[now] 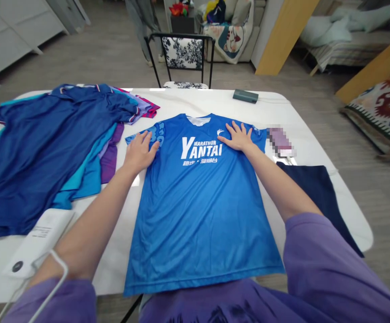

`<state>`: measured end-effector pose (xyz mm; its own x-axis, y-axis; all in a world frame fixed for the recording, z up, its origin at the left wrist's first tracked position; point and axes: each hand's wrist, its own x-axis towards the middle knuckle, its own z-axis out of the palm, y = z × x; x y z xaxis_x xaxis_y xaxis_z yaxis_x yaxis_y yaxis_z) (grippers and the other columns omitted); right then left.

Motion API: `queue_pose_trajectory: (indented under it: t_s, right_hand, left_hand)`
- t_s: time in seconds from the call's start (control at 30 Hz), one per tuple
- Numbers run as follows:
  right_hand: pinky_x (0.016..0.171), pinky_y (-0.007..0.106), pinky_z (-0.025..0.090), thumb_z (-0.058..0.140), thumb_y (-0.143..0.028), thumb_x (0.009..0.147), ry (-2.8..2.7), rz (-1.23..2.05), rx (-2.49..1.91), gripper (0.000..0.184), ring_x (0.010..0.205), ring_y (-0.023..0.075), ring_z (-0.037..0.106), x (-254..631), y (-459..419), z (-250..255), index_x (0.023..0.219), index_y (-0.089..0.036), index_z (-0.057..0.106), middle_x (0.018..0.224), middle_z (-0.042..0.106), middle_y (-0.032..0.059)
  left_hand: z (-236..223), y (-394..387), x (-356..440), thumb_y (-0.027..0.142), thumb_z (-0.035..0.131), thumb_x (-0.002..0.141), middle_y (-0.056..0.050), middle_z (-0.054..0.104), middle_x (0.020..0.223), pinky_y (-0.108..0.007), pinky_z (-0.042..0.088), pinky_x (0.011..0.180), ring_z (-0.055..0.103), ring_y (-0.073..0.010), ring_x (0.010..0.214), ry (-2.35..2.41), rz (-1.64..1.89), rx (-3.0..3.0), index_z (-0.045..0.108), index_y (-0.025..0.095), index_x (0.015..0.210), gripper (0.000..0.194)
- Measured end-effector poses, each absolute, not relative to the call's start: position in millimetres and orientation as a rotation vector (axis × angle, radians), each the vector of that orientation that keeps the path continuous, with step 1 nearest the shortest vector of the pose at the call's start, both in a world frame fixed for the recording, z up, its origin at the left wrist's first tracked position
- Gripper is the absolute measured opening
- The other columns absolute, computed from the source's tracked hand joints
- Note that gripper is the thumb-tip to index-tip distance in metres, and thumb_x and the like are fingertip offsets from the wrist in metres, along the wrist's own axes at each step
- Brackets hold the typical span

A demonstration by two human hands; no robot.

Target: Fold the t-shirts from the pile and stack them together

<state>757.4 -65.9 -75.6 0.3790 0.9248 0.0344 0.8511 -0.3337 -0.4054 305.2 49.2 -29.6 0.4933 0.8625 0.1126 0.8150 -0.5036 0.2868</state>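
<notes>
A bright blue T-shirt (198, 211) with white "YANTAI MARATHON" lettering lies face up and flat on the white table (188, 101), its hem hanging over the near edge. My left hand (140, 151) rests open and flat on the shirt's left shoulder by the sleeve. On the right shoulder, near the collar, my right hand (238, 137) presses down with fingers spread. Neither hand holds anything.
A heap of dark blue, teal and purple shirts (47, 148) covers the table's left part. A folded navy garment (316, 188) lies at the right, a white device with cable (38, 242) at the near left, a dark green box (245, 95) at the far edge. A black chair (181, 54) stands behind.
</notes>
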Motion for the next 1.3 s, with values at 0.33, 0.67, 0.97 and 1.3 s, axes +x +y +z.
queue_pose_trajectory:
  t_s: [0.33,0.67,0.97,1.3]
  right_hand:
    - [0.137,0.085,0.009,0.041,-0.082,0.111,-1.561,0.154,-2.255,0.088,0.175,0.0472,0.022,768.0,-59.5,-72.9,0.179,-0.027,0.042,0.188,0.034,0.0148]
    - [0.118,0.055,0.055,0.059,-0.058,0.112,-1.981,0.220,-1.885,0.042,0.122,0.0362,0.071,599.5,-45.7,-4.8,0.128,-0.023,0.077,0.132,0.078,0.0138]
    - [0.124,0.069,0.051,0.069,-0.067,0.105,-2.072,0.404,-1.910,0.054,0.138,0.0435,0.068,406.7,68.5,-7.6,0.130,-0.020,0.073,0.134,0.076,0.0171]
    - [0.131,0.071,0.041,0.063,-0.061,0.109,-2.059,0.308,-2.102,0.071,0.154,0.0505,0.057,351.2,129.1,-25.6,0.149,-0.003,0.062,0.153,0.065,0.0304]
  left_hand:
    - [-39.3,86.8,289.4,0.065,0.036,0.119,-0.021,0.027,0.189,-0.063,0.013,0.143,0.019,-0.0436,0.176,1.451,0.429,2.523,0.042,0.006,0.173,0.080]
    - [-26.9,-187.7,177.4,0.058,0.059,0.111,-0.013,0.075,0.127,-0.044,0.052,0.101,0.074,-0.0307,0.116,1.624,0.502,2.283,0.063,0.020,0.137,0.047]
    - [-28.4,-299.7,123.8,0.060,0.063,0.111,-0.007,0.078,0.102,-0.044,0.049,0.085,0.075,-0.0287,0.094,1.694,0.341,2.198,0.070,0.026,0.107,0.035]
    - [-26.8,-307.1,127.7,0.035,0.066,0.111,-0.003,0.073,0.097,-0.042,0.044,0.084,0.072,-0.0250,0.092,1.476,0.383,2.129,0.066,0.024,0.102,0.014]
